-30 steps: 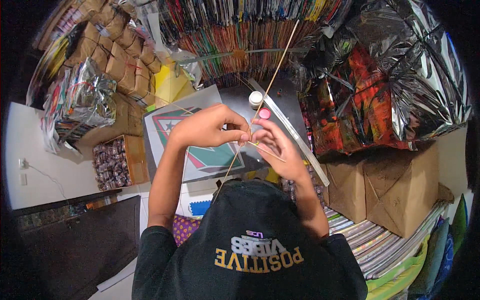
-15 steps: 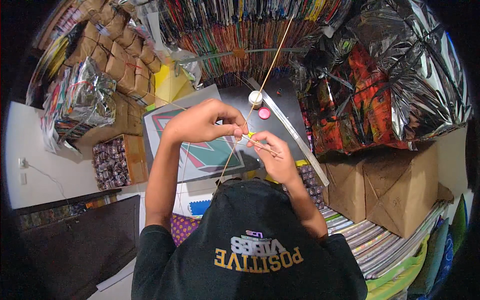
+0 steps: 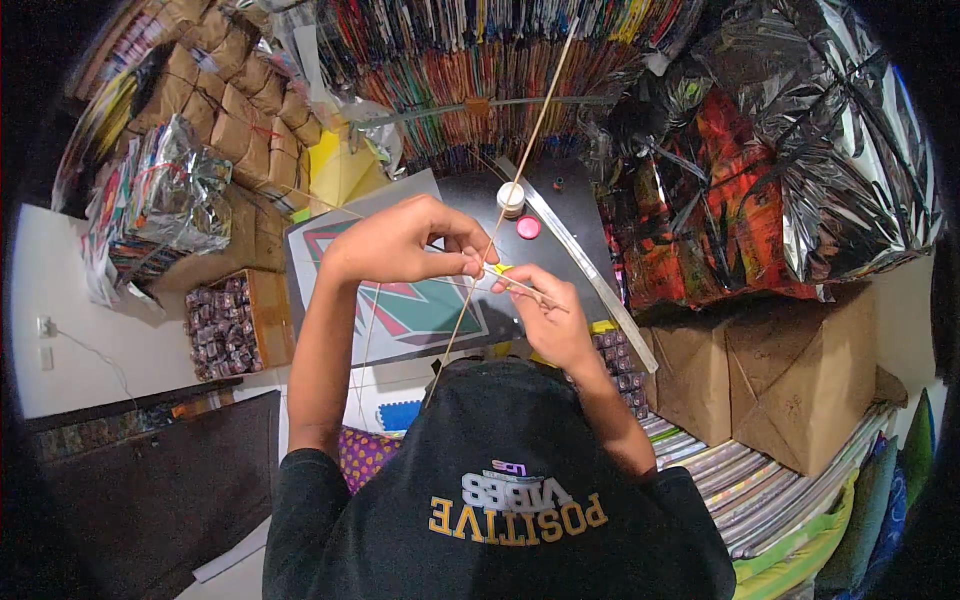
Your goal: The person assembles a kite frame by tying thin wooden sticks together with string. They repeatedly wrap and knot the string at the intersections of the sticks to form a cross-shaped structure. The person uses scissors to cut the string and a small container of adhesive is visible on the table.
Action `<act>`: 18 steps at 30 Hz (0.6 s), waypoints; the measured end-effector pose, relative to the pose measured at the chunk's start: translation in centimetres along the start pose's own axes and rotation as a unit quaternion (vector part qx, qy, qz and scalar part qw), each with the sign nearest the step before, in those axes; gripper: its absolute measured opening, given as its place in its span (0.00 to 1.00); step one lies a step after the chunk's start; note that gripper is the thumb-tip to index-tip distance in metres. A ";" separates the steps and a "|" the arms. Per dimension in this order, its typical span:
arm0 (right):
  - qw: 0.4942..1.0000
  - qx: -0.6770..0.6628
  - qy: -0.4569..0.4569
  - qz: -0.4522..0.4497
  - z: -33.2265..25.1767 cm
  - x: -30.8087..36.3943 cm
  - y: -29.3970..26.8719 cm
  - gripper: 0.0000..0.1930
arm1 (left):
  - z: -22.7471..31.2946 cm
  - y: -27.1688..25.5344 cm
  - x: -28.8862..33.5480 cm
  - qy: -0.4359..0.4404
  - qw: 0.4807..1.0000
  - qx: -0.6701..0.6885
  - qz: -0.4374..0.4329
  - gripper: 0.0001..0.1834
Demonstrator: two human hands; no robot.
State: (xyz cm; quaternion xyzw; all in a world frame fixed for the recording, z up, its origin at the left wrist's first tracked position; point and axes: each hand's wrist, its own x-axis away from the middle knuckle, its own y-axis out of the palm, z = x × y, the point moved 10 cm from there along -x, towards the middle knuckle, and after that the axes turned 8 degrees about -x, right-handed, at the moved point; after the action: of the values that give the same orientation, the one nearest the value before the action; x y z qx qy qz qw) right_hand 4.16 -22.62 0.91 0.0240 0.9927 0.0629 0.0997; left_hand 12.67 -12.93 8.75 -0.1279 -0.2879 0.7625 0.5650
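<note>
Above the black table (image 3: 465, 200), my left hand (image 3: 405, 245) is closed in a pinch around a long thin bamboo stick (image 3: 540, 125). This stick slants from the far side down toward my chest. A second thin stick (image 3: 325, 203) runs behind my left hand and crosses near the pinch. My right hand (image 3: 545, 315) is closed beside it, its fingers on a thin stick (image 3: 535, 292) lying across them. Between the two hands a small yellow piece (image 3: 499, 269) shows; its kind is unclear. Beneath lies a sheet with a red, green and grey design (image 3: 425, 310), partly covered by my arm.
Past my hands stand a white jar (image 3: 511, 197) and a pink lid (image 3: 528, 228). A long metal ruler (image 3: 590, 270) lies along the table's right side. Stacked bundles (image 3: 480, 60) rise at the back. Cartons (image 3: 790, 380) and a plastic-wrapped pile (image 3: 720, 200) are at the right.
The long stick's far end has swung slightly to the left. My right fingers have shifted a little on their stick; my left hand keeps almost the same place.
</note>
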 end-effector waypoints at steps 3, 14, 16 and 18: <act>1.000 0.000 0.006 -0.005 0.3 0.2 0.0 0.08 | -0.2 -0.6 0.2 -0.002 1.000 0.017 0.009 0.13; 0.995 0.083 0.018 -0.050 -0.1 0.6 1.8 0.06 | -0.8 -1.6 -0.5 0.027 0.997 -0.012 0.070 0.10; 0.993 0.081 0.035 -0.072 -0.3 0.7 2.2 0.07 | -1.1 -1.4 -0.8 0.014 0.997 -0.030 0.070 0.10; 0.992 0.071 0.057 -0.085 -0.5 0.6 2.4 0.07 | -1.4 -1.1 -1.1 0.001 0.997 -0.048 0.064 0.10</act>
State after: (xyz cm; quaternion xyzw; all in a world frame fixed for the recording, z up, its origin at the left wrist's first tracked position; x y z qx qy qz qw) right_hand 3.51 -20.22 1.58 -0.0570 0.9972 -0.0155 0.0456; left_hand 14.59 -13.39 8.12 -0.1738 -0.3154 0.7824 0.5081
